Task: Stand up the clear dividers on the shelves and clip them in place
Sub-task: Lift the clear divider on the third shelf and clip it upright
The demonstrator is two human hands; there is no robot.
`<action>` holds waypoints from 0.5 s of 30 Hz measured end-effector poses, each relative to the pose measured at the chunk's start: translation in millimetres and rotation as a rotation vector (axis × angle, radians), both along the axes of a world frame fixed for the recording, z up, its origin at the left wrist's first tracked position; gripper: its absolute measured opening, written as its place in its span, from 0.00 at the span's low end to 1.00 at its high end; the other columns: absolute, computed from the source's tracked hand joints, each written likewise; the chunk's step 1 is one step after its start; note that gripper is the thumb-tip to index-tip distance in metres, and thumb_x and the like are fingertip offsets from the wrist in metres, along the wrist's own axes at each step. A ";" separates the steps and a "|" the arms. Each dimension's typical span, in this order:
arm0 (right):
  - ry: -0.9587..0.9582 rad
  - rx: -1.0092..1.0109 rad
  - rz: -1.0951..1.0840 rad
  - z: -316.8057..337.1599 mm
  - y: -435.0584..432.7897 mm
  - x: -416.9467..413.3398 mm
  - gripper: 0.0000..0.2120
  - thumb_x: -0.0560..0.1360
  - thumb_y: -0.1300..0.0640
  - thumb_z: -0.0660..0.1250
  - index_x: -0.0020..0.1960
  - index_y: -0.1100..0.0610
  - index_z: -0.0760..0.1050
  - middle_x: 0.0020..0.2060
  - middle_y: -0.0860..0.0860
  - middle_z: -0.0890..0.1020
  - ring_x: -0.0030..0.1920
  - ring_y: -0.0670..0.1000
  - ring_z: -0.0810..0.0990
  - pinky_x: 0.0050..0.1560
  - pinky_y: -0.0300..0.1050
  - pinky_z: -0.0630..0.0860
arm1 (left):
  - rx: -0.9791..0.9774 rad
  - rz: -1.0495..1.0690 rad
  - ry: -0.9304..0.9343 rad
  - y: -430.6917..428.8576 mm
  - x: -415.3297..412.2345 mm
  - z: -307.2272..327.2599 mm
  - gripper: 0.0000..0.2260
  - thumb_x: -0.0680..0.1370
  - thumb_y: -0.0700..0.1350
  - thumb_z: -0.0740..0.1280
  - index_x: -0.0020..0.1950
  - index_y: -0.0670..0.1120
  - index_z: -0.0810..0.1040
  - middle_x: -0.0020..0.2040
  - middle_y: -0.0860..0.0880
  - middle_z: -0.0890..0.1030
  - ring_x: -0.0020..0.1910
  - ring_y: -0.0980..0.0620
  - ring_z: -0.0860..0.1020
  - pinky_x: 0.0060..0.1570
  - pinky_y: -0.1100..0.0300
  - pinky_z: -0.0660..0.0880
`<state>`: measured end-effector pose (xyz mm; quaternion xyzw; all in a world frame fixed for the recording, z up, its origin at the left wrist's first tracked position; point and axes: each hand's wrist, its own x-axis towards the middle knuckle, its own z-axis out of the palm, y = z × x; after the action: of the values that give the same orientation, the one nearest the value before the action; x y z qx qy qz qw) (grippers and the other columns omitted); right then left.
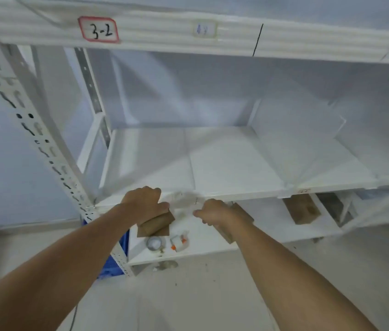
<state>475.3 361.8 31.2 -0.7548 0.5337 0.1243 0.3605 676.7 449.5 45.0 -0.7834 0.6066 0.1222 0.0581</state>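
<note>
My left hand (147, 204) and my right hand (215, 212) meet at the front edge of the middle shelf (236, 163). Between them is a small, blurred clear clip (185, 200) against the shelf lip, and the fingers of both hands are closed on it. A thin line runs back across the shelf from the clip; I cannot tell if it is a divider seen edge-on. Further right, a clear divider (303, 130) stands tilted on the same shelf, its lower front corner at a clip (286, 191) on the lip.
The white rack has a perforated upright (33, 130) on the left and an upper beam labelled 3-2 (98, 29). On the lower shelf lie cardboard pieces (156, 225), a tape roll (154, 243), a small white and orange item (179, 241) and another cardboard piece (302, 209). A blue bin (111, 263) sits below.
</note>
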 end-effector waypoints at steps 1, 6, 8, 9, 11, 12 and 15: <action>-0.048 0.071 -0.061 -18.6 2.2 -2.6 0.22 0.77 0.43 0.65 0.53 0.63 0.80 0.51 0.57 0.86 0.47 0.56 0.85 0.50 0.49 0.82 | 0.000 -0.009 0.013 -3.3 -4.9 -13.2 0.20 0.77 0.65 0.56 0.46 0.48 0.68 0.47 0.47 0.77 0.43 0.47 0.74 0.42 0.53 0.72; -0.409 0.380 -0.388 -83.1 5.7 6.9 0.14 0.76 0.53 0.70 0.55 0.61 0.73 0.51 0.57 0.81 0.46 0.53 0.81 0.57 0.51 0.80 | -0.078 0.029 0.040 -36.1 -17.4 -64.2 0.22 0.74 0.66 0.56 0.53 0.50 0.72 0.51 0.49 0.79 0.49 0.46 0.78 0.47 0.51 0.75; -0.626 0.534 -0.554 -97.2 0.1 16.9 0.13 0.76 0.58 0.70 0.57 0.58 0.73 0.51 0.55 0.82 0.47 0.51 0.82 0.59 0.49 0.79 | -0.130 -0.004 -0.013 -49.0 -16.9 -74.8 0.22 0.76 0.66 0.56 0.54 0.49 0.72 0.50 0.48 0.81 0.48 0.46 0.79 0.43 0.53 0.74; -0.733 0.593 -0.608 -101.2 -5.0 23.0 0.09 0.76 0.61 0.69 0.55 0.56 0.74 0.49 0.53 0.83 0.47 0.50 0.82 0.59 0.48 0.79 | -0.159 -0.046 -0.065 -53.8 -15.6 -79.1 0.22 0.77 0.65 0.56 0.54 0.48 0.71 0.50 0.47 0.81 0.47 0.45 0.80 0.41 0.54 0.72; -0.892 0.686 -0.655 -109.4 -15.4 33.3 0.10 0.76 0.66 0.67 0.54 0.55 0.79 0.46 0.51 0.85 0.47 0.48 0.84 0.58 0.45 0.79 | -0.191 -0.144 -0.174 -61.0 -11.4 -83.6 0.21 0.79 0.64 0.54 0.55 0.47 0.71 0.48 0.47 0.83 0.45 0.44 0.81 0.39 0.55 0.71; -0.952 0.727 -0.660 -112.8 -18.8 37.8 0.13 0.75 0.68 0.66 0.56 0.57 0.81 0.47 0.52 0.86 0.47 0.48 0.84 0.57 0.44 0.79 | -0.196 -0.182 -0.214 -63.0 -8.4 -84.4 0.21 0.79 0.64 0.54 0.54 0.47 0.71 0.47 0.48 0.83 0.44 0.43 0.81 0.38 0.55 0.70; -1.113 0.804 -0.727 -127.1 -23.5 44.2 0.15 0.74 0.74 0.63 0.57 0.66 0.81 0.49 0.59 0.84 0.51 0.53 0.84 0.56 0.44 0.81 | -0.253 -0.342 -0.273 -65.3 -6.6 -85.9 0.15 0.75 0.58 0.68 0.46 0.46 0.75 0.37 0.48 0.83 0.32 0.43 0.82 0.29 0.57 0.74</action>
<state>519.4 338.2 -95.9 -0.2948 0.4020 -0.2152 0.8398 670.1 384.2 -40.9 -0.6798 0.7272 -0.0733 0.0610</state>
